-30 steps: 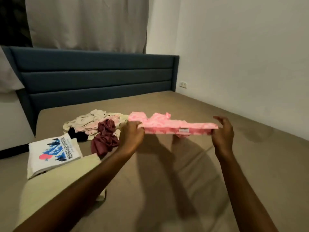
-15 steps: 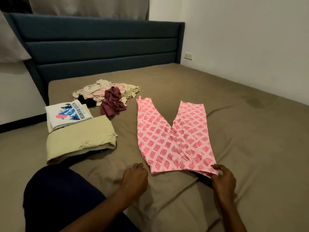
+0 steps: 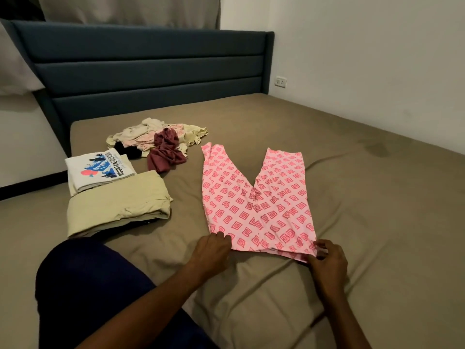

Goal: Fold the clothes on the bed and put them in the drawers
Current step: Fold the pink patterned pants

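Right, pink patterned shorts lie spread flat on the bed, waistband toward the person, the two legs splayed apart in a V pointing at the headboard. Left hand sits at the near left corner of the waistband, fingers curled down onto the edge of the fabric; whether it actually pinches the cloth or just presses it, I cannot tell from here. Right hand is at the near right corner, and that one is clearer: thumb and fingers pinch the hem of the shorts, lifting a little fold of it off the sheet.

Over to the left, a folded beige garment rests on the bed, and just behind it, touching, a folded white T-shirt with a blue and red print facing up. Farther back sits the unfolded pile: cream and pale pink pieces, something black, and a crumpled maroon garment on its near side, close to the left leg of the shorts but apart from it. A dark blue trouser knee fills the lower left.
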The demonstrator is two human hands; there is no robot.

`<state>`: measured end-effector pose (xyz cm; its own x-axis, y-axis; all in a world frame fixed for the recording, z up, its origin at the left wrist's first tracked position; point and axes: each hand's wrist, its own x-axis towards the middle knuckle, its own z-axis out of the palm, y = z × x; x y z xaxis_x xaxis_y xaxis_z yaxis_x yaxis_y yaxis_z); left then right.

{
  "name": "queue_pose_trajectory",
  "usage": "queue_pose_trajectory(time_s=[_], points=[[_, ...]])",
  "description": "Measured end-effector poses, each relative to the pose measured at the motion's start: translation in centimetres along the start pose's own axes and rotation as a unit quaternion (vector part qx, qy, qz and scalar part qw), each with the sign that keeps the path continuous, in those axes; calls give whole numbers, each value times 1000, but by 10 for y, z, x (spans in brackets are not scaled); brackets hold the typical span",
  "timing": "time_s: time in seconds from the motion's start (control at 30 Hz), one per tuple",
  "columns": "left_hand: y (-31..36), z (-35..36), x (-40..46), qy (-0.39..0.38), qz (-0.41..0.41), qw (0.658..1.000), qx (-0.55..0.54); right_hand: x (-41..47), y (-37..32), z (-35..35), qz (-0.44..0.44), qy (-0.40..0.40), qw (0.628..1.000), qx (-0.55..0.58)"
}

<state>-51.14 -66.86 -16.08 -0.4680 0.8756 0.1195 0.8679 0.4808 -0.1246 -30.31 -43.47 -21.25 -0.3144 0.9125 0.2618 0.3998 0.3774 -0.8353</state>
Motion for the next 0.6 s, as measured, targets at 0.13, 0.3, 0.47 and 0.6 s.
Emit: queue_pose_trajectory(time_s=[0.13,0.3,0.47,0.6], points=[[22,-10,-28,-8,12,1000,8,2,0,-8,-13,-19,999,-30],[28,-13,-39,-82,42,995,24,-16,3,-7,-96,-58,991,-78],[37,-14,-41,-19,46,999,19,-14,3,-21,-127,-29,990,-56],[41,-12,-38,22,22,999,23,-17,13,-20,-153,-109,977,-104]])
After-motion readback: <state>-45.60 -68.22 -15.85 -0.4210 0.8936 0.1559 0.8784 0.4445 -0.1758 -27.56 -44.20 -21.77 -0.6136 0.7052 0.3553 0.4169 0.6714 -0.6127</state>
